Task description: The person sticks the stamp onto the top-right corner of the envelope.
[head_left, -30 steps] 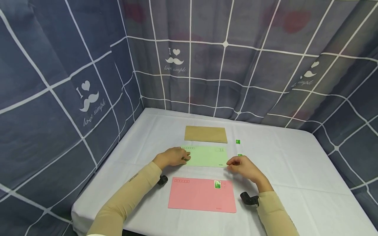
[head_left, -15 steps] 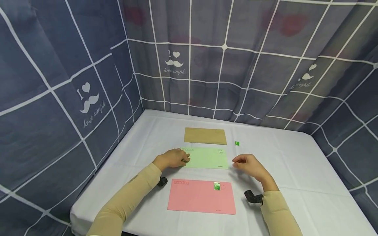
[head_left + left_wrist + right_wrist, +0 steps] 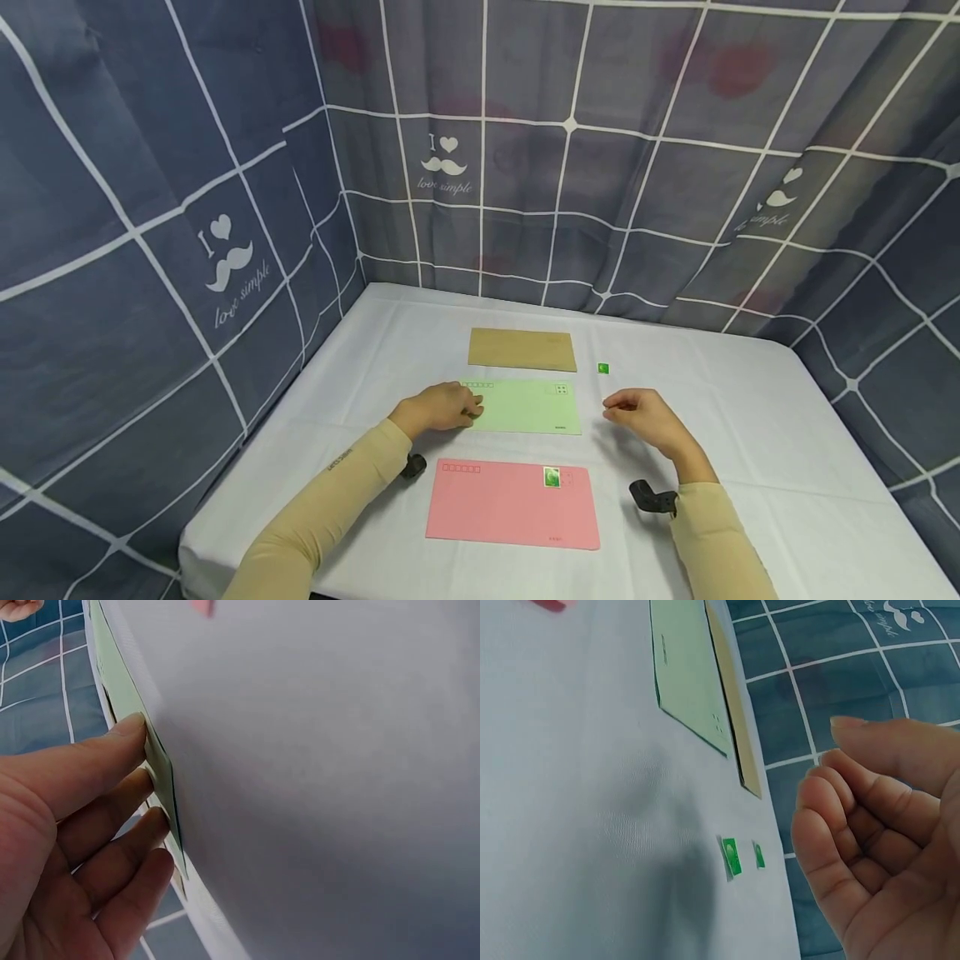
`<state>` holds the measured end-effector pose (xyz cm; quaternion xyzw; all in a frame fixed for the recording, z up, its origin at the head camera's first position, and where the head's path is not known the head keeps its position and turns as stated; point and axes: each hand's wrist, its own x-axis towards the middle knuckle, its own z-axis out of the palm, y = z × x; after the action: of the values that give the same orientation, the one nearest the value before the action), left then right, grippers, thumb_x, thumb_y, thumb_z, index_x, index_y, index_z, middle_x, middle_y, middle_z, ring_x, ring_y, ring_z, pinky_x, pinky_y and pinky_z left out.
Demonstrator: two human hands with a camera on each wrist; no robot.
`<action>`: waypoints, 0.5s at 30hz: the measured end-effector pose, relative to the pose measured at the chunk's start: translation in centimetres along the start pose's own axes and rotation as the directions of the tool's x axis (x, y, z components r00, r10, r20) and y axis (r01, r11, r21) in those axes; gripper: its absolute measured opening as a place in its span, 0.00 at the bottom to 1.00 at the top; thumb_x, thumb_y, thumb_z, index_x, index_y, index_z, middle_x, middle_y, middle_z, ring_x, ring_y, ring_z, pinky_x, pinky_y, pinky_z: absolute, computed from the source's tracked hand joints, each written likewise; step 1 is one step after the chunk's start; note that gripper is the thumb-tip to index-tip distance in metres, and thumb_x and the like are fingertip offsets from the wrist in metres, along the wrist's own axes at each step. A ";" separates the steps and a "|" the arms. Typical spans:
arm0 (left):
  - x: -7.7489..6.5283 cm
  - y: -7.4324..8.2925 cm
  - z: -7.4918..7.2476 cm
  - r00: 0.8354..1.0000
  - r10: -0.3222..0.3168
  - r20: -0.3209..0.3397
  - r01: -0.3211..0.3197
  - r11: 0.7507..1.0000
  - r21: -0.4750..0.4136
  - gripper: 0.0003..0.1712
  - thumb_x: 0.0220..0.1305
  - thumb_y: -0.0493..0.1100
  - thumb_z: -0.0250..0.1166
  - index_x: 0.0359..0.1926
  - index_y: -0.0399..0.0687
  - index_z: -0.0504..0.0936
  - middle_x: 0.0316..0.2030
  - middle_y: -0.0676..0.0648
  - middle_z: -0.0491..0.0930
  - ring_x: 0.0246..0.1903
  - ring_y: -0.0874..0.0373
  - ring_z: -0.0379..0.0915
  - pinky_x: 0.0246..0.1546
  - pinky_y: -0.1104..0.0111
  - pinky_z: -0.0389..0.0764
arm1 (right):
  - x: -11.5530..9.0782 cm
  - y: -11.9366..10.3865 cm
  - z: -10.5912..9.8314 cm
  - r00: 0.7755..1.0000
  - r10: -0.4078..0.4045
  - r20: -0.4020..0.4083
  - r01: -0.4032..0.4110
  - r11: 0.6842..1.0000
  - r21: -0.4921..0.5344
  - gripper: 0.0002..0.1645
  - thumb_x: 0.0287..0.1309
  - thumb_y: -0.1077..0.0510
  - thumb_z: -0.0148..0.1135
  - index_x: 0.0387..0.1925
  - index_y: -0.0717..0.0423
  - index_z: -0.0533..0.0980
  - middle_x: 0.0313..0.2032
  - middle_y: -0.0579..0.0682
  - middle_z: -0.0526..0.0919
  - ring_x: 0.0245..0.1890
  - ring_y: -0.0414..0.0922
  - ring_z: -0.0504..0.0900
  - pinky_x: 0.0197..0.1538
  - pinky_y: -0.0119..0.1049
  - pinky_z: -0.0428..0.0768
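My left hand (image 3: 441,406) rests its fingertips on the left end of a light green envelope (image 3: 525,408) lying on the table. In the left wrist view the thumb and fingers (image 3: 124,731) sit along that envelope's end. Right of the envelope, my right hand (image 3: 645,417) hovers over the table, fingers loosely bent and nothing between them. Two green stamps (image 3: 732,856) lie near it in the right wrist view. From the head only the farther stamp (image 3: 603,367) shows; the nearer one is hidden by the right hand.
A pink envelope (image 3: 510,512) with a green stamp (image 3: 552,477) at its upper right lies closest to the person. Behind the green envelope is a brown envelope (image 3: 522,349). Dark checked curtains (image 3: 517,167) enclose the white-covered table (image 3: 390,325).
My right hand has moved rightward, away from the green envelope's right end, and now covers the nearer stamp in the head view. The left hand has stayed in place.
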<state>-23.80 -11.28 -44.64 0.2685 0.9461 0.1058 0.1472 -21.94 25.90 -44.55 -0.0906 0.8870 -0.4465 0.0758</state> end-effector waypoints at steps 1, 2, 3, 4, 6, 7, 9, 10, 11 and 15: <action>0.0 0.0 0.0 1.000 -0.005 0.001 0.005 1.000 0.000 0.21 0.66 0.46 0.68 0.59 0.52 0.83 0.67 0.51 0.74 0.68 0.48 0.69 0.68 0.59 0.71 | 0.1 0.1 -0.1 1.000 0.005 -0.004 -0.005 1.000 -0.004 0.17 0.62 0.61 0.65 0.48 0.69 0.81 0.44 0.57 0.86 0.40 0.40 0.80 0.42 0.32 0.80; -0.1 0.1 -0.1 1.000 -0.009 0.000 0.009 1.000 -0.003 0.21 0.66 0.46 0.68 0.59 0.52 0.83 0.67 0.51 0.74 0.68 0.48 0.69 0.68 0.59 0.71 | 0.2 0.2 -0.3 1.000 0.010 -0.007 -0.010 1.000 -0.010 0.17 0.63 0.61 0.65 0.49 0.69 0.81 0.44 0.57 0.87 0.40 0.40 0.80 0.43 0.33 0.80; -0.1 0.1 -0.1 1.000 -0.011 -0.001 0.011 1.000 -0.006 0.20 0.66 0.46 0.68 0.59 0.52 0.83 0.67 0.51 0.74 0.68 0.48 0.68 0.68 0.59 0.71 | 0.3 0.3 -0.5 1.000 0.017 -0.011 -0.018 1.000 -0.012 0.17 0.63 0.60 0.65 0.49 0.69 0.80 0.44 0.57 0.87 0.40 0.40 0.80 0.43 0.34 0.80; -0.2 0.2 -0.1 1.000 -0.012 -0.003 0.012 1.000 -0.007 0.20 0.66 0.46 0.68 0.58 0.52 0.83 0.66 0.51 0.74 0.68 0.48 0.68 0.69 0.59 0.71 | 0.4 0.4 -0.7 1.000 0.024 -0.015 -0.025 1.000 -0.013 0.17 0.63 0.60 0.65 0.49 0.69 0.80 0.44 0.57 0.86 0.40 0.41 0.79 0.43 0.35 0.80; -0.3 0.3 -0.1 1.000 -0.013 -0.003 0.013 1.000 -0.010 0.20 0.65 0.46 0.68 0.58 0.52 0.83 0.66 0.51 0.74 0.69 0.48 0.68 0.69 0.59 0.71 | 0.6 0.6 -1.1 0.999 0.038 -0.022 -0.038 0.999 -0.018 0.17 0.64 0.60 0.64 0.50 0.69 0.80 0.43 0.56 0.86 0.40 0.41 0.79 0.44 0.38 0.80; -0.3 0.3 -0.1 1.000 -0.012 -0.003 0.012 1.000 -0.008 0.20 0.65 0.46 0.68 0.58 0.52 0.83 0.66 0.51 0.74 0.69 0.48 0.68 0.69 0.59 0.70 | 0.7 0.7 -1.3 0.999 0.044 -0.024 -0.044 0.999 -0.021 0.18 0.64 0.60 0.64 0.50 0.69 0.80 0.43 0.56 0.86 0.40 0.41 0.79 0.45 0.39 0.80; -0.4 0.4 -0.1 1.000 -0.012 -0.002 0.012 1.000 -0.008 0.20 0.65 0.45 0.68 0.58 0.51 0.83 0.66 0.51 0.74 0.69 0.48 0.68 0.69 0.58 0.70 | 0.8 0.9 -1.6 0.998 0.053 -0.031 -0.054 0.998 -0.029 0.18 0.64 0.61 0.64 0.51 0.70 0.79 0.43 0.57 0.86 0.40 0.41 0.79 0.45 0.40 0.80; -0.4 0.4 -0.1 1.000 -0.015 0.000 0.015 1.000 -0.007 0.20 0.65 0.46 0.68 0.58 0.51 0.84 0.66 0.51 0.74 0.69 0.48 0.68 0.70 0.58 0.70 | 0.8 1.0 -1.7 0.998 0.055 -0.034 -0.056 0.998 -0.033 0.19 0.64 0.61 0.64 0.51 0.70 0.79 0.43 0.57 0.85 0.40 0.41 0.79 0.45 0.40 0.80; -0.5 0.4 -0.1 1.000 -0.018 0.001 0.018 1.000 -0.004 0.20 0.65 0.46 0.68 0.58 0.51 0.84 0.66 0.51 0.74 0.69 0.48 0.68 0.70 0.58 0.69 | 0.8 1.1 -1.8 0.998 0.057 -0.035 -0.058 0.998 -0.034 0.19 0.64 0.61 0.64 0.51 0.71 0.79 0.44 0.58 0.85 0.40 0.41 0.79 0.45 0.40 0.80; -0.5 0.5 0.0 1.000 -0.014 0.008 0.014 1.000 0.010 0.19 0.65 0.46 0.69 0.57 0.51 0.84 0.66 0.51 0.74 0.69 0.47 0.68 0.70 0.58 0.70 | 0.8 1.3 -2.0 0.997 0.066 -0.050 -0.068 0.997 -0.046 0.20 0.63 0.61 0.64 0.51 0.72 0.78 0.44 0.60 0.85 0.40 0.42 0.78 0.43 0.37 0.79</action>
<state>-23.20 -11.16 -44.38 0.2633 0.9478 0.0987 0.1503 -23.28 28.03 -44.50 -0.0518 0.9015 -0.4244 0.0668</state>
